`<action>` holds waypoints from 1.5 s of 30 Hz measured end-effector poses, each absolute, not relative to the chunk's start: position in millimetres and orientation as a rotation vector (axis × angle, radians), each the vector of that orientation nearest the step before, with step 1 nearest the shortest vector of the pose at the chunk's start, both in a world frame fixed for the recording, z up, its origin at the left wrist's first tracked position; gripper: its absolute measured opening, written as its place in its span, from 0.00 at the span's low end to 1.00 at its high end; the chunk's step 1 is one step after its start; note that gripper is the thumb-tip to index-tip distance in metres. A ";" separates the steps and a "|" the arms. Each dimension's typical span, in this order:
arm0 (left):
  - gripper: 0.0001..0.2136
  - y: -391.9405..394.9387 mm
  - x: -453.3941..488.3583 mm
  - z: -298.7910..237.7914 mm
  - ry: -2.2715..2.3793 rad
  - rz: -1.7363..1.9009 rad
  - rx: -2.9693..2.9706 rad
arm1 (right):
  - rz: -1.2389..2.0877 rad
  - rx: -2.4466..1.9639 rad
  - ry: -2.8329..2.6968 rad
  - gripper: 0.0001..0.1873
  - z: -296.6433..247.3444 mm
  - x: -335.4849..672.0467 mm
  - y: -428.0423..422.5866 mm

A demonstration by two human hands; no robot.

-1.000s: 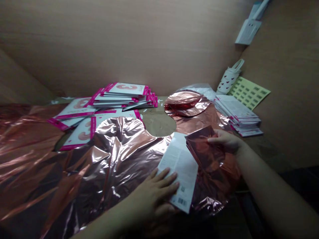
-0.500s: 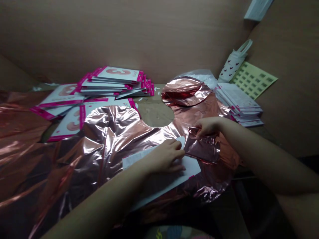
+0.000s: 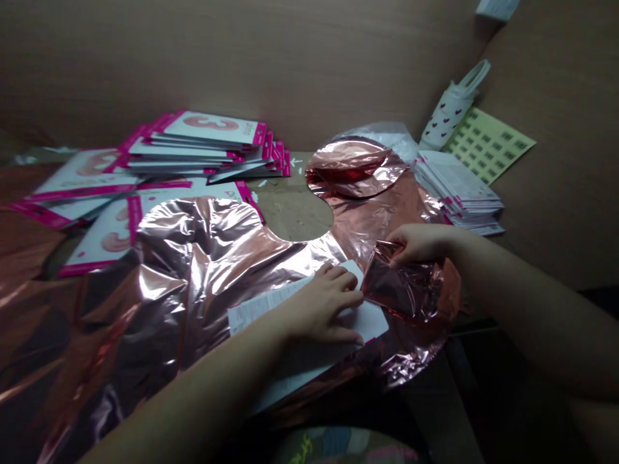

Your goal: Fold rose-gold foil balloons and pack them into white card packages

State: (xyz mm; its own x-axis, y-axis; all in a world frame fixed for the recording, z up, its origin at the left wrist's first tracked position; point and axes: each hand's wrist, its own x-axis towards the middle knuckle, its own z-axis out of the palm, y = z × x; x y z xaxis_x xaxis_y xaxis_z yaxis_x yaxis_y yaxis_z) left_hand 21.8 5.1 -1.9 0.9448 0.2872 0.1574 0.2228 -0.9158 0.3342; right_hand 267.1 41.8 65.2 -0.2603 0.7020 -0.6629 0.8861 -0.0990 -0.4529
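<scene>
My right hand [image 3: 420, 243] pinches the upper edge of a folded rose-gold foil balloon [image 3: 399, 283] between thumb and fingers. Just left of it, my left hand [image 3: 333, 306] is curled over a white paper packet [image 3: 302, 367] with a pink edge, thumb at the near side and fingers at the far side. The folded foil is close to the packet's right end; whether they touch I cannot tell. Under both hands spreads a large unfolded rose-gold foil balloon [image 3: 207, 270], curved, with a rounded end [image 3: 358, 164] at the back.
Pink-edged packets printed with a 3 are stacked [image 3: 203, 138] at the back left. More packets [image 3: 459, 193] are piled at the right, near a yellow label sheet [image 3: 491, 145] and a white heart-patterned holder [image 3: 447, 116]. Clear plastic [image 3: 387, 136] lies against the back panel [image 3: 290, 64].
My right hand and the folded foil have shifted slightly right, and the foil tilts more. My left hand stays on the packet with its fingers a little more spread. The view has shifted slightly.
</scene>
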 end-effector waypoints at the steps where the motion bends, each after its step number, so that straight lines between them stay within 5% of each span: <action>1: 0.22 4.9 21.6 -1.4 0.349 0.288 2.770 | -1.410 1.790 1.907 0.10 64.9 271.6 41.6; 9: 0.25 4.0 23.1 -3.9 0.436 0.305 2.792 | -2.773 2.200 1.374 0.12 42.2 279.6 2.1; 12: 0.23 6.6 23.0 -3.1 0.416 0.342 2.813 | -2.925 2.405 1.105 0.10 17.0 270.4 -25.7; 18: 0.20 8.1 19.5 2.8 0.420 0.463 2.772 | -2.574 2.662 1.590 0.15 6.5 276.3 -46.7; 23: 0.19 7.0 21.9 4.1 0.362 0.365 2.856 | -2.408 1.765 1.933 0.15 41.8 298.8 -18.9; 26: 0.18 6.0 23.5 5.8 0.301 0.305 2.838 | -1.993 1.400 1.871 0.14 52.8 289.4 16.1; 32: 0.15 1.4 19.4 13.8 0.319 0.397 2.786 | -1.091 1.455 2.007 0.18 58.5 235.1 61.8; 39: 0.12 0.7 20.9 3.6 0.334 0.495 2.817 | -1.161 1.318 2.136 0.12 60.2 206.3 47.4; 45: 0.08 -0.1 22.1 -2.3 0.409 0.563 2.827 | -0.835 1.519 2.148 0.14 62.6 192.3 50.4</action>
State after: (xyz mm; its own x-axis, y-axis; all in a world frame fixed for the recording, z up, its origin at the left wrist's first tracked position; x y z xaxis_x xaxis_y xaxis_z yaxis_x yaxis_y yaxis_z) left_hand 22.1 -0.1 -2.3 0.8873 0.3134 0.3383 0.2251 -0.9346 0.2755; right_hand 192.3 50.4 62.6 -0.3442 0.7133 -0.6106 0.9384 0.2397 -0.2490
